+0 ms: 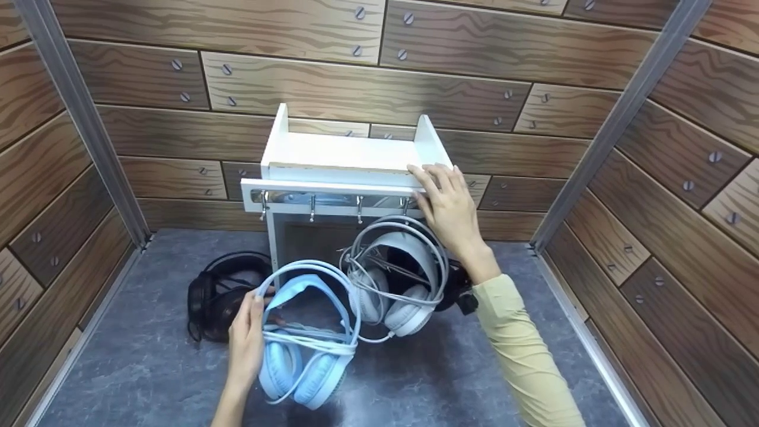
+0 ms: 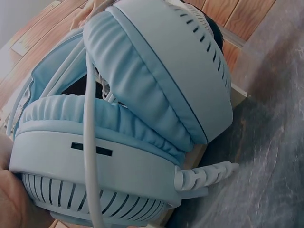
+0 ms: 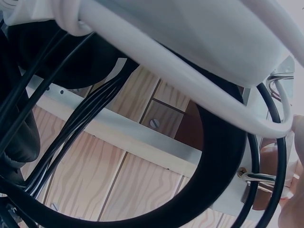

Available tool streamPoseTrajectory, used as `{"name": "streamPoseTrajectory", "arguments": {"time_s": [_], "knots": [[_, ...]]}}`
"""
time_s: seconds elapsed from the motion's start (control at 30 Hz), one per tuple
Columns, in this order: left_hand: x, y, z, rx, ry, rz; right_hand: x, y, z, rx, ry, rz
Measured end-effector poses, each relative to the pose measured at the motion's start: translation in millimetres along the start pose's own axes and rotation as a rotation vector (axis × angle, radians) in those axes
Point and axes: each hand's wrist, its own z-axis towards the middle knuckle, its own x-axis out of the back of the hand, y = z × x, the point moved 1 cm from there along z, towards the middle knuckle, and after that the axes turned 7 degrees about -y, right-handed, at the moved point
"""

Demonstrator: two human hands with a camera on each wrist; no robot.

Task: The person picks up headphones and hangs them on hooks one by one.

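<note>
My left hand (image 1: pixel 246 341) grips the headband side of the light blue headphones (image 1: pixel 320 379), held in front of the white shelf rack (image 1: pixel 350 151). Their cable is wound around the frame. In the left wrist view, the blue ear cushions (image 2: pixel 137 80) fill the middle. My right hand (image 1: pixel 450 207) rests on the right end of the rack's front, its fingers over the edge. Just below it, white headphones (image 1: pixel 409 317) hang from the rightmost front hook. Behind them are black headphones (image 3: pixel 223 156), mostly hidden in the head view, with their band by a metal hook (image 3: pixel 259 178).
Another pair of dark headphones (image 1: pixel 201 302) is left of the rack; whether it hangs or lies on the floor I cannot tell. Several metal hooks (image 1: pixel 312 207) line the front rail. Wood-patterned walls (image 1: pixel 148 130) enclose the grey floor (image 1: pixel 450 379).
</note>
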Motion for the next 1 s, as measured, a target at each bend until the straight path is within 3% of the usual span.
{"name": "streamPoseTrajectory", "arguments": {"time_s": [0.17,0.57,1.0], "knots": [[-5.4,9.7,2.9,-0.018,-0.019,-0.023,-1,0,-0.7,-0.005,0.007,0.004],[-22.5,33.1,24.4,-0.038,-0.023,-0.072,-1,0,0.4,0.006,0.02,-0.002],[-47.0,55.3,48.4,-0.068,-0.115,-0.131,-2,0,0.5,0.008,0.016,-0.008]]}}
